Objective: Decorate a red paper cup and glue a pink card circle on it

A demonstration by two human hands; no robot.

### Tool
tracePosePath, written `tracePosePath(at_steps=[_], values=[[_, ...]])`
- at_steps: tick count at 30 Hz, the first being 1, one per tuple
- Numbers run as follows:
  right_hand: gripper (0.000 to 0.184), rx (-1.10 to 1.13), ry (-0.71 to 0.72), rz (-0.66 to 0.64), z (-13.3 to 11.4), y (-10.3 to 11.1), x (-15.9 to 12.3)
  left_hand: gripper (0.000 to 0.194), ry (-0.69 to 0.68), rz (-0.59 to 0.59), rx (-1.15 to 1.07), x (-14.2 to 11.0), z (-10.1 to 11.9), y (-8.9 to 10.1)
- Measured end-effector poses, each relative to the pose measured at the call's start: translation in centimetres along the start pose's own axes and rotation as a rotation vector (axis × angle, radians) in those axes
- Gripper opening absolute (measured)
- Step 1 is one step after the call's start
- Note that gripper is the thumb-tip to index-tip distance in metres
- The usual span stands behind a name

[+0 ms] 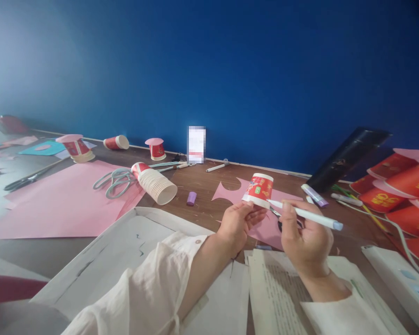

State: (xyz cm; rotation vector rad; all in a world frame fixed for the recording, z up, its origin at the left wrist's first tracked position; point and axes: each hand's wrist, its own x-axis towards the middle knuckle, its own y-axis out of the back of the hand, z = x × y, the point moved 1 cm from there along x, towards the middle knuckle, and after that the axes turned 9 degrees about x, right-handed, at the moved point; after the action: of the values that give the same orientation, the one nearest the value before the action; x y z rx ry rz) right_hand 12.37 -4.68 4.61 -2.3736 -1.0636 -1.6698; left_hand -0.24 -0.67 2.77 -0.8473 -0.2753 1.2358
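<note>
My left hand (235, 228) holds a red paper cup (260, 188) with white bands at top and bottom, its wide rim facing down. Thumb and fingers grip it at the lower edge. In my right hand (305, 237) is a white marker pen (310, 215), whose tip meets or nearly meets the cup's lower right edge. Behind both hands lies a pink paper sheet (226, 191) with rounded cut-outs. Dark-handled scissors (280, 226) rest on it, partly hidden by my right hand.
A stack of paper cups (157, 186) lies left, beside a grey cord (117, 184) and pink paper (66, 200). Red cups with pink discs (401, 195) pile up right, near a black cylinder (349, 158) and a power strip (401, 279). A lit phone (197, 144) leans on the wall.
</note>
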Motion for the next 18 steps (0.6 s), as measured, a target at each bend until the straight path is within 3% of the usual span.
tracePosePath(at_steps=[11, 18], values=[[0.010, 0.001, 0.104, -0.069, 0.01, -0.33, -0.03, 0.017, -0.006, -0.015, -0.010, 0.00, -0.05, -0.02], [0.012, -0.042, 0.045, -0.052, 0.41, -0.27, -0.18, 0.016, 0.006, -0.002, -0.013, 0.07, -0.03, -0.02]])
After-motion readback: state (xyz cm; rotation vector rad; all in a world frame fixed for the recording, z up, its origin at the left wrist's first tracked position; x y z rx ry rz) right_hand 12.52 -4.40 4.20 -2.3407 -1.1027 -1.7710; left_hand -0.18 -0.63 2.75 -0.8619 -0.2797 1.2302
